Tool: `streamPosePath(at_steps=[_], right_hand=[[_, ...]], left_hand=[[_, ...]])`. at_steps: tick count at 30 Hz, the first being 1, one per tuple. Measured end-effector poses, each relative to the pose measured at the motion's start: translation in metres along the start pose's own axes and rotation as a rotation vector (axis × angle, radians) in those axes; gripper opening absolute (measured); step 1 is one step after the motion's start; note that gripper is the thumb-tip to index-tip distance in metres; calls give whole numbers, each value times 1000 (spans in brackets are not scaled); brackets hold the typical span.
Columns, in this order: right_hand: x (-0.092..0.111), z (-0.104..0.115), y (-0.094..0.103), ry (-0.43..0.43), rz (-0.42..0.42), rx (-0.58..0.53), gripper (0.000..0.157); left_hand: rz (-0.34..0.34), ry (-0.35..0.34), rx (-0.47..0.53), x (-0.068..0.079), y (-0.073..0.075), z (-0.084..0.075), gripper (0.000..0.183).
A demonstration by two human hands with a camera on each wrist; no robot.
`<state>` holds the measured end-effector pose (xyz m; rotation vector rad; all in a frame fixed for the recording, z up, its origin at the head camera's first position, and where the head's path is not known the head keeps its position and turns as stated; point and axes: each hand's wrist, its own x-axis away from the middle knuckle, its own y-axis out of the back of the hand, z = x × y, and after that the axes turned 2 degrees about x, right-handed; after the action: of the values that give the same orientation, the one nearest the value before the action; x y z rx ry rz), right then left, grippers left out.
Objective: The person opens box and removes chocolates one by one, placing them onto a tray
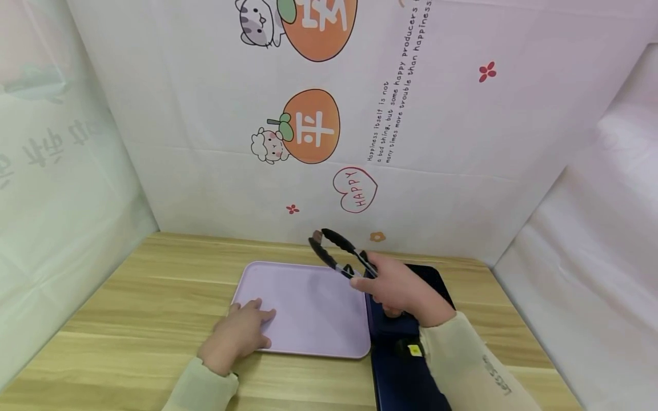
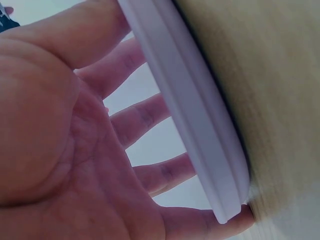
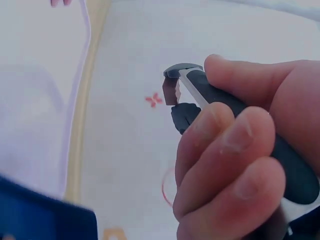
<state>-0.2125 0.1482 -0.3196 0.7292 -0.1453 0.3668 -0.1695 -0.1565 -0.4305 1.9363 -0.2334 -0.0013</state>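
Observation:
My right hand grips a pair of black and silver tongs, held up over the far right of the tray. Between the tong tips is a small brown block, too small to tell its kind. A pale lilac rectangular tray lies on the table. Its left edge is touched by my left hand, whose fingers are spread; in the left wrist view the fingers reach to the tray's rim.
A dark blue object with a yellow label adjoins the tray's right side, partly hidden under my right forearm. The wooden table ends at a white printed backdrop, with white sheets at both sides.

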Motion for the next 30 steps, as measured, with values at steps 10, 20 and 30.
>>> streamPosePath(at_steps=[10, 20, 30], right_hand=[[-31, 15, -48, 39, 4, 94, 72], [-58, 22, -93, -9, 58, 96, 78], [-74, 27, -119, 26, 106, 106, 62]], left_hand=[[5, 1, -6, 1, 1, 0, 61], [11, 11, 4, 2, 2, -1, 61], [4, -4, -5, 2, 3, -1, 60]])
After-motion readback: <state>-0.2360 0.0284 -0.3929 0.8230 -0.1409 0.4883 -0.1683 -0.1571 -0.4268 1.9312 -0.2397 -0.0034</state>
